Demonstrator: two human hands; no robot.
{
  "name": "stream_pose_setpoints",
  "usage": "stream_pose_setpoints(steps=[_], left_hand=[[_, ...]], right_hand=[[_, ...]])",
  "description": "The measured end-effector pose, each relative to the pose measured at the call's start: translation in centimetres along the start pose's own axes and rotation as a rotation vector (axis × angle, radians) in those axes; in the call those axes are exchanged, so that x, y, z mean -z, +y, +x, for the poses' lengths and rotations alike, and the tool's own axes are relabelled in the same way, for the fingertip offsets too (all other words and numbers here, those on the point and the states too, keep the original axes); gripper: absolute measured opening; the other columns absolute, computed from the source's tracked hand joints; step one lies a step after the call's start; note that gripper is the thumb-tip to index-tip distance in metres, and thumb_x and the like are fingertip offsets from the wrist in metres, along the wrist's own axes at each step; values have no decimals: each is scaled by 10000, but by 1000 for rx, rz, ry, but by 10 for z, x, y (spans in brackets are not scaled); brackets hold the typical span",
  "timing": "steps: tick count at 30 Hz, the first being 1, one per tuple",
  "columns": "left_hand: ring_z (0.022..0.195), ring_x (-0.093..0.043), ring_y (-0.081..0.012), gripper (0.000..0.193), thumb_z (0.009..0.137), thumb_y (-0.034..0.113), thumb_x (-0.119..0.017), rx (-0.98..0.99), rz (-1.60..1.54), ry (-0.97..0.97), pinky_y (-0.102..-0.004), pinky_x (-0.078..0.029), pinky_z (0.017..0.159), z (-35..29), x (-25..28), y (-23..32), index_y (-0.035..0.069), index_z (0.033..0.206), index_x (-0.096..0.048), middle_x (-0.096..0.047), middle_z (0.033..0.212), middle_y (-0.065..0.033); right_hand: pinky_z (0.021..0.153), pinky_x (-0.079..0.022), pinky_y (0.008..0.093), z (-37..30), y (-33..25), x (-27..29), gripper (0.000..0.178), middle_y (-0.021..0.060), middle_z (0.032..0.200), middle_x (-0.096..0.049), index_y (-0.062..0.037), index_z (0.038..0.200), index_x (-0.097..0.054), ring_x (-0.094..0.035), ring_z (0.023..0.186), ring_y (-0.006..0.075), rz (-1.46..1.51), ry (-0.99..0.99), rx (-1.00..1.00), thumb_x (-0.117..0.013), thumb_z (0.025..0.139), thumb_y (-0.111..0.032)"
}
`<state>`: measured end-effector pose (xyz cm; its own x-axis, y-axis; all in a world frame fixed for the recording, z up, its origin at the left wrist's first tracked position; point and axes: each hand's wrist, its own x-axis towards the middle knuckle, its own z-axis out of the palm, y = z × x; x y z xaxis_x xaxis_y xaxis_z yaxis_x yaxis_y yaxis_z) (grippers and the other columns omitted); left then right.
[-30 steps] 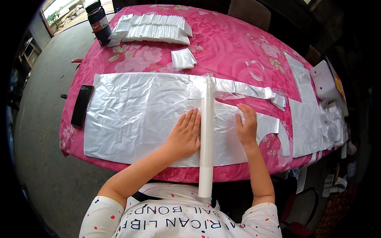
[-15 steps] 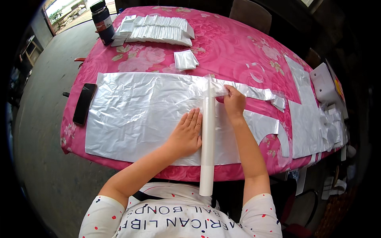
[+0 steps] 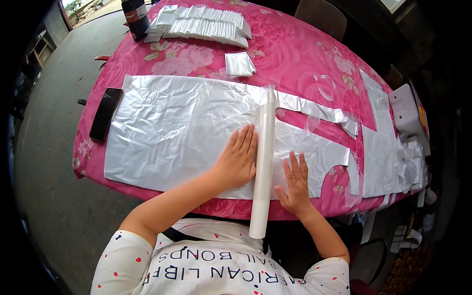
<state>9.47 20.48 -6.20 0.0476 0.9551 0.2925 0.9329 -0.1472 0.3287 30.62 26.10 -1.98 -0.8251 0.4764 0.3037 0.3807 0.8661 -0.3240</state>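
A white plastic apron [image 3: 162, 128] lies spread over the pink floral tablecloth, its straps and cut-outs toward the right. Across it lies a long pale tube [image 3: 264, 162], its near end sticking out past the table edge toward me. My left hand [image 3: 238, 155] rests flat on the plastic just left of the tube, fingers together and stretched out. To the tube's right, my right hand [image 3: 296, 184] is over the sheet with its fingers apart and nothing in it; whether it touches the plastic I cannot tell.
Folded white plastic packets [image 3: 206, 25] stand in rows at the back left, beside a dark bottle [image 3: 135, 18]. One small folded stack [image 3: 240, 64] lies nearer. A black phone [image 3: 105, 115] sits at the left edge. More white plastic sheets [image 3: 378, 162] lie on the right, by a white box [image 3: 407, 109].
My right hand has let go of the apron's far strap and come down toward me, fingers opening. My left hand stays flat beside the tube. The view has shifted slightly.
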Motion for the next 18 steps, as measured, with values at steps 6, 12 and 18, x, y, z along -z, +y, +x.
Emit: stream_pose_setpoints(steps=[6,12,18], left_hand=[[1365,-84,-384,744,778,253,-434,-16,-31,15,-471,-70,1104,-1,6,-1,-114,1361,-152,-106,1447,-281],[1368,-84,-364,778,770,130,-522,44,-300,170,-443,-96,1103,-23,40,-21,-72,1390,-98,-86,1461,-249],[1361,-122,-350,676,872,155,-483,232,-221,305,-400,-119,1098,-90,108,-79,-51,1399,-113,-122,1461,-227]], right_hand=[[1077,-150,467,8,0,1,607,174,1436,-272,-58,1341,-381,-196,1343,368,30,-93,110,-394,898,-472],[1088,-145,440,30,-6,-8,588,122,1421,-323,-76,1322,-417,-232,1343,303,146,-216,185,-363,902,-483],[1099,-117,455,99,-96,-45,564,95,1342,-436,-61,1278,-463,-261,1329,283,208,-394,566,-363,905,-472]])
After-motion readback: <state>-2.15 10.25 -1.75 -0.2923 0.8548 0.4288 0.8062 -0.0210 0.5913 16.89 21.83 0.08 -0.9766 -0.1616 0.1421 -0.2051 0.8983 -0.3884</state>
